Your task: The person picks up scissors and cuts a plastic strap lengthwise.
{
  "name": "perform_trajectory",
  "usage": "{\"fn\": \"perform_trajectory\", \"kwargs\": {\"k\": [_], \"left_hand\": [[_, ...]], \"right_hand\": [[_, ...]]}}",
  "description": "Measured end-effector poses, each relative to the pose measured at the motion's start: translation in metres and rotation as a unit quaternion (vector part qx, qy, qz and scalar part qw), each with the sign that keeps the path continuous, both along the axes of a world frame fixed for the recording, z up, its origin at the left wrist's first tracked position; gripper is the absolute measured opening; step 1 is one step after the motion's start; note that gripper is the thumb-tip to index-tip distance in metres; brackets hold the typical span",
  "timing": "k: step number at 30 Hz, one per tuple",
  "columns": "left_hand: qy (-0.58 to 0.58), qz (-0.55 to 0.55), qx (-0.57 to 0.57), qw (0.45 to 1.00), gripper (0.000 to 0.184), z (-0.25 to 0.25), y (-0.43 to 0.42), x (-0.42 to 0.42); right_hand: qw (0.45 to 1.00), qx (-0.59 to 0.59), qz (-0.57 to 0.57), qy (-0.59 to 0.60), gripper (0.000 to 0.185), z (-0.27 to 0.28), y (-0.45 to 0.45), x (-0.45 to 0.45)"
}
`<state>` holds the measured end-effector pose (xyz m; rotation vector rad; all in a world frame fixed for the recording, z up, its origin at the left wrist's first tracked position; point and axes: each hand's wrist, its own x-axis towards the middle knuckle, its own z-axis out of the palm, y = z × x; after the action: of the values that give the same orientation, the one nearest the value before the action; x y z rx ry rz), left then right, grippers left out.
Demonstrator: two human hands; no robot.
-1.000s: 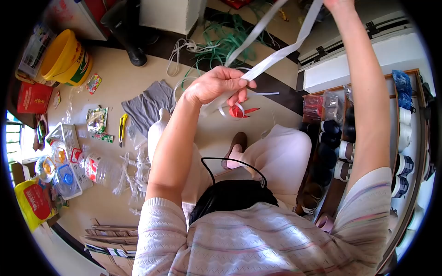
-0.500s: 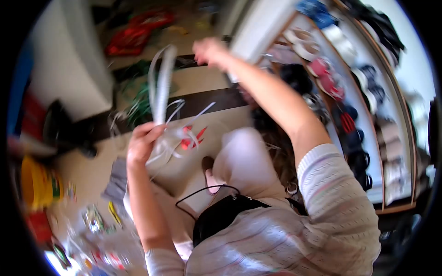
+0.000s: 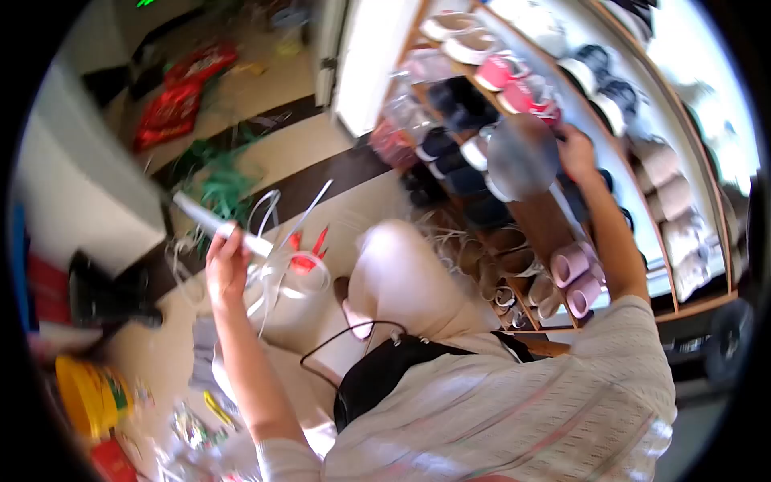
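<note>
My left hand (image 3: 226, 265) is closed around white plastic straps (image 3: 201, 215). One flat length sticks out up and left from the fist. Looser white loops (image 3: 301, 277) hang to the right, over red scraps (image 3: 307, 251) on the floor. My right hand (image 3: 577, 153) is stretched out to the shoe rack (image 3: 542, 229), close to the red shoes (image 3: 518, 84). A blurred round grey shape (image 3: 522, 157) lies right beside its fingers. Whether the hand grips that shape or a shoe is hidden by the blur.
Pink slippers (image 3: 574, 277) and other footwear fill the rack at right. Green strips (image 3: 213, 181) and red bags (image 3: 169, 116) lie on the floor ahead. A yellow bucket (image 3: 92, 398) and yellow-handled tool (image 3: 217, 407) are at lower left. A white pillar (image 3: 88, 177) stands at left.
My right hand has swung from ahead of me to the shoe rack at right. The strap in my left hand has tipped from upright to leaning left. The view has turned right.
</note>
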<state>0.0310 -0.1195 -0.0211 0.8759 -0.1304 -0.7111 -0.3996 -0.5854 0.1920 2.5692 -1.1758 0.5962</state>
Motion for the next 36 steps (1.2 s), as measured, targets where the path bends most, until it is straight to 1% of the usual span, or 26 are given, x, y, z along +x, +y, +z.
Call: {"fn": "perform_trajectory", "kwargs": {"k": [1, 2, 3, 4, 5, 7, 9, 11, 12, 13, 14, 15, 16, 17, 18, 19, 20, 21, 22, 23, 24, 28, 31, 36], "left_hand": [[0.018, 0.006, 0.013, 1.000, 0.020, 0.009, 0.001, -0.004], [0.019, 0.008, 0.019, 1.000, 0.021, 0.012, 0.004, -0.004], [0.014, -0.006, 0.009, 1.000, 0.021, 0.008, 0.007, 0.000], [0.010, -0.009, -0.011, 1.000, 0.020, 0.010, 0.009, -0.003], [0.016, -0.001, -0.012, 1.000, 0.020, 0.016, 0.007, -0.007], [0.002, -0.010, -0.020, 1.000, 0.018, 0.017, 0.013, -0.003], [-0.010, -0.008, -0.016, 1.000, 0.015, 0.021, 0.017, -0.004], [-0.001, -0.008, -0.014, 1.000, 0.014, 0.027, 0.022, -0.003], [-0.002, -0.014, -0.015, 1.000, 0.014, 0.027, 0.024, -0.002], [-0.003, -0.020, -0.017, 1.000, 0.013, 0.027, 0.025, -0.001], [-0.008, -0.020, -0.021, 1.000, 0.013, 0.027, 0.027, -0.001], [-0.010, -0.011, -0.024, 1.000, 0.016, 0.024, 0.026, -0.001], [-0.017, -0.007, -0.019, 1.000, 0.015, 0.023, 0.025, -0.001], [-0.025, -0.003, -0.014, 1.000, 0.015, 0.024, 0.026, -0.002], [-0.024, 0.001, -0.017, 1.000, 0.014, 0.025, 0.026, -0.003], [-0.022, 0.005, -0.017, 1.000, 0.015, 0.027, 0.026, -0.006], [-0.022, 0.011, -0.015, 1.000, 0.015, 0.029, 0.027, -0.008], [-0.021, 0.016, -0.012, 1.000, 0.015, 0.029, 0.029, -0.009], [-0.025, 0.015, -0.009, 1.000, 0.017, 0.026, 0.030, -0.010], [-0.031, 0.017, 0.000, 0.999, 0.016, 0.025, 0.032, -0.011], [-0.036, 0.019, 0.010, 0.999, 0.016, 0.024, 0.035, -0.012], [-0.051, 0.027, 0.045, 0.997, 0.015, 0.026, 0.047, -0.012], [-0.061, 0.025, 0.050, 0.997, 0.016, 0.026, 0.050, -0.012], [-0.073, 0.015, 0.048, 0.996, 0.013, 0.028, 0.043, -0.013]], "right_hand": [[0.991, -0.006, -0.092, 0.101, 0.041, 0.005, -0.011, -0.012], [0.982, 0.045, -0.123, 0.133, 0.042, 0.004, -0.015, -0.018], [0.986, 0.061, -0.080, 0.133, 0.043, -0.007, -0.035, -0.032], [0.987, 0.038, -0.037, 0.153, 0.043, -0.016, -0.066, -0.055], [0.978, 0.086, -0.085, 0.168, 0.046, -0.010, -0.065, -0.055], [0.982, 0.064, -0.019, 0.176, 0.049, -0.017, -0.107, -0.077], [0.989, 0.072, -0.001, 0.129, 0.051, -0.001, -0.080, -0.067], [0.985, -0.027, -0.034, 0.168, 0.046, 0.013, -0.064, -0.056], [0.995, 0.062, -0.020, 0.078, 0.045, 0.014, -0.057, -0.047], [0.989, 0.150, -0.007, -0.011, 0.043, 0.013, -0.050, -0.036], [0.967, 0.236, 0.005, -0.097, 0.041, 0.013, -0.037, -0.025], [0.944, 0.297, 0.076, -0.121, 0.038, 0.010, 0.026, 0.011], [0.896, 0.392, 0.090, -0.187, 0.034, -0.008, 0.075, 0.046], [0.789, 0.563, 0.106, -0.223, 0.031, -0.011, 0.137, 0.089], [0.636, 0.729, 0.083, -0.238, 0.035, -0.035, 0.162, 0.110], [0.581, 0.786, 0.056, -0.202, 0.038, -0.046, 0.214, 0.145], [0.470, 0.863, 0.074, -0.173, 0.035, -0.078, 0.231, 0.160], [0.593, 0.787, 0.118, -0.121, 0.029, -0.103, 0.261, 0.177], [0.545, 0.808, 0.213, -0.066, 0.026, -0.114, 0.287, 0.193], [0.507, 0.834, 0.212, -0.053, 0.024, -0.128, 0.302, 0.206], [0.510, 0.834, 0.207, -0.035, 0.025, -0.132, 0.320, 0.217], [0.473, 0.847, 0.242, -0.032, 0.027, -0.142, 0.346, 0.245], [0.483, 0.840, 0.245, -0.014, 0.029, -0.141, 0.352, 0.256], [0.476, 0.842, 0.253, -0.022, 0.030, -0.142, 0.351, 0.262]]}}
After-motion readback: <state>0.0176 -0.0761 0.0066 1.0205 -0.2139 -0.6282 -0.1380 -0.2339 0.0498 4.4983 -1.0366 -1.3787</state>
